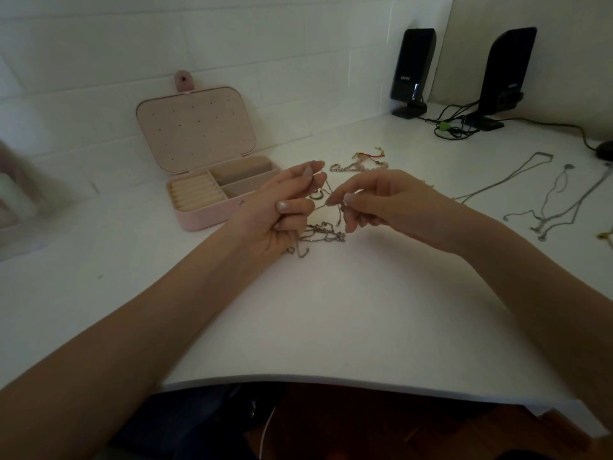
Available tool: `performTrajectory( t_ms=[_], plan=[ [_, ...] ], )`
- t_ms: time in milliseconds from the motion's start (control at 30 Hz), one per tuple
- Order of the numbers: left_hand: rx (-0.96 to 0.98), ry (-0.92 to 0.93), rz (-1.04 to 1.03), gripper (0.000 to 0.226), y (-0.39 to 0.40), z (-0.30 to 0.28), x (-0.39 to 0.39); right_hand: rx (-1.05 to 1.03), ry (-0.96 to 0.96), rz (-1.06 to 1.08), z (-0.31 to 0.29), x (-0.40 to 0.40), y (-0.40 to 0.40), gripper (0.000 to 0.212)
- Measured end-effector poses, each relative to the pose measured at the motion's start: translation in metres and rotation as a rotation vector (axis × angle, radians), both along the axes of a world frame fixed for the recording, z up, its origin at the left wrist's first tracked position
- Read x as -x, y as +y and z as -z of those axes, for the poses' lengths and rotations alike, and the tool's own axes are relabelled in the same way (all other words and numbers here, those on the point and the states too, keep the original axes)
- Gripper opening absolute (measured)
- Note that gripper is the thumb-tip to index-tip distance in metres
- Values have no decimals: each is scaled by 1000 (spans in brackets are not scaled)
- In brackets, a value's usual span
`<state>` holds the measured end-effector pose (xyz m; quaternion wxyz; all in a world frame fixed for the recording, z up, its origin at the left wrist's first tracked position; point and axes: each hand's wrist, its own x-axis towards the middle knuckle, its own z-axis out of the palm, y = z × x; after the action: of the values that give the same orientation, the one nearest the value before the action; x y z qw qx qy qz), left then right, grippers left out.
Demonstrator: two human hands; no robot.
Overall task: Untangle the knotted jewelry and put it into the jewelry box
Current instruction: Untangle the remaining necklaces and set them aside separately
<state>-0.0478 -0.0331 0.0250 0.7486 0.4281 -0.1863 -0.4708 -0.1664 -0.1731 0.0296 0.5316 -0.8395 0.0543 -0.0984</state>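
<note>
Silver chains make one knotted bunch (pixel 320 234) on the white table (pixel 348 310), and you cannot follow which strand goes where, because the links are too fine and the light is dim. Your left hand (pixel 285 210) pinches a thin strand between thumb and fingers, and its lower fingers curl over the left part of the bunch and hide it. Your right hand (pixel 381 204) pinches the same strand from the other side, just above the bunch; the strand between both hands is hard to see. The pink jewelry box (pixel 205 180) stands open to the left behind your left hand, its lid leaning back near the white tiled wall, and your hand covers its right front corner. Its compartments look bare, but the light is too dim to be sure. Behind your hands lie a short chain with pink beads (pixel 351 167) and a red cord bracelet (pixel 370 156). To the right, well apart, long thin necklaces (pixel 544 197) lie spread out, and some are cut off by the picture edge. Two black speakers (pixel 413 71) with cables stand in the far right corner. The near part of the table up to its curved front edge is free. At the far left something pale is blurred and you cannot tell what it is
</note>
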Motion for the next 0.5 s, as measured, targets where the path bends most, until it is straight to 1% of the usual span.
performTrajectory(
  t_ms=[33, 100, 200, 400, 500],
  plan=[
    [-5, -8, -2, 21, 0, 0, 1, 53, 5, -5, 0, 0, 1, 18],
    [-8, -16, -5, 22, 0, 0, 1, 87, 1, 5, 0, -1, 3, 16],
    [-1, -5, -2, 22, 0, 0, 1, 110, -1, 35, 0, -1, 1, 5],
    [-15, -8, -9, 21, 0, 0, 1, 147, -26, 81, 2, -2, -1, 11],
    [-23, -9, -16, 20, 0, 0, 1, 197, -26, 103, 4, -4, -3, 4]
  ],
)
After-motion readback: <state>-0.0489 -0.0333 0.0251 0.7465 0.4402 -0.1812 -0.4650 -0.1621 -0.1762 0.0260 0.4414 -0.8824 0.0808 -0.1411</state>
